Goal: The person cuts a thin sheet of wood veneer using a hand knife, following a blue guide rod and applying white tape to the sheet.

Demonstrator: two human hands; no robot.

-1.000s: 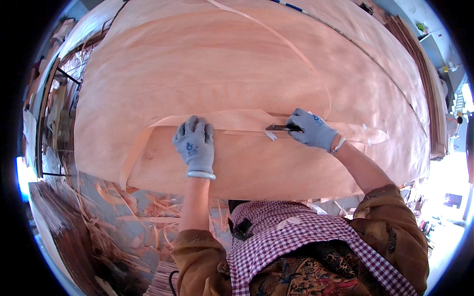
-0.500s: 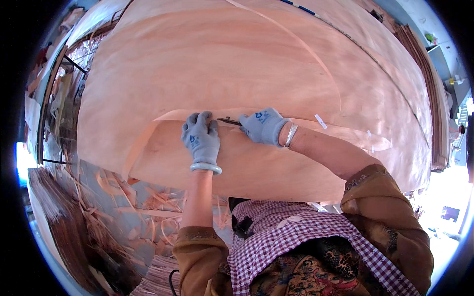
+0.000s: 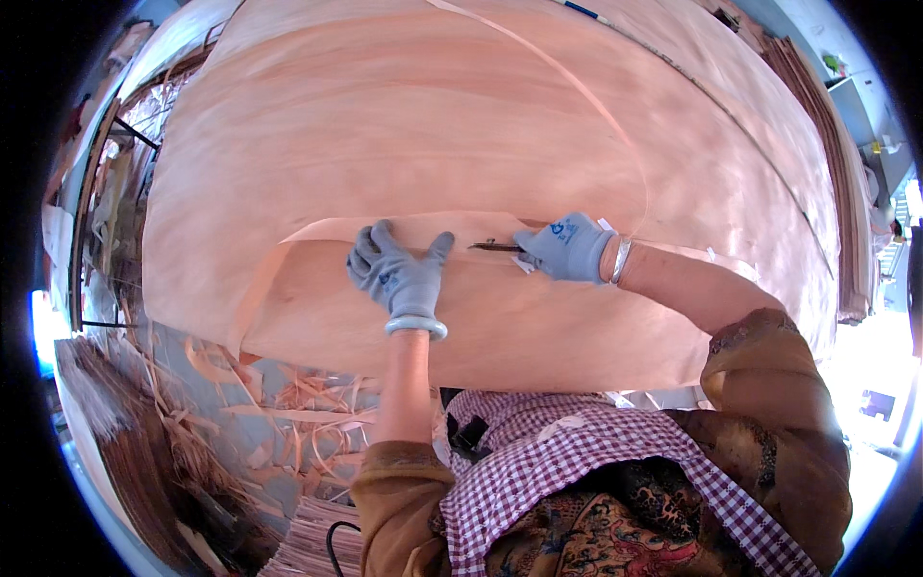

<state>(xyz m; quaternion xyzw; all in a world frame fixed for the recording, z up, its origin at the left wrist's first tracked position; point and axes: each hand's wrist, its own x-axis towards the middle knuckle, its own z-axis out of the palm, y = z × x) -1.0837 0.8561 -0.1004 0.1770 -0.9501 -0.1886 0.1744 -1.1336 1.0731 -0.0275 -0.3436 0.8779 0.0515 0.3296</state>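
A large sheet of thin pinkish wood veneer (image 3: 385, 125) spreads in front of me. My left hand (image 3: 399, 274), in a grey-blue glove, presses on it near its close side, thumb and fingers spread. To the right, my gloved right hand (image 3: 569, 248) grips a dark, narrow knife (image 3: 492, 247), its tip pointing left toward my left thumb. Its handle is mostly hidden in my fist. Around my left hand runs a loose-edged veneer strip (image 3: 260, 298), curling down at the left. Small white tape pieces (image 3: 522, 263) stick to the veneer beside my right hand.
A long thin veneer strip (image 3: 586, 91) curves across the sheet. Beyond it lies a dark rod (image 3: 731, 115). Veneer scraps (image 3: 317, 413) litter the floor at lower left, beside stacked veneer (image 3: 135, 452). More brown sheets (image 3: 817, 144) stand at the right.
My right hand has moved right with the knife, away from my left hand. The left hand has shifted slightly right, and its thumb and fingers have spread wider.
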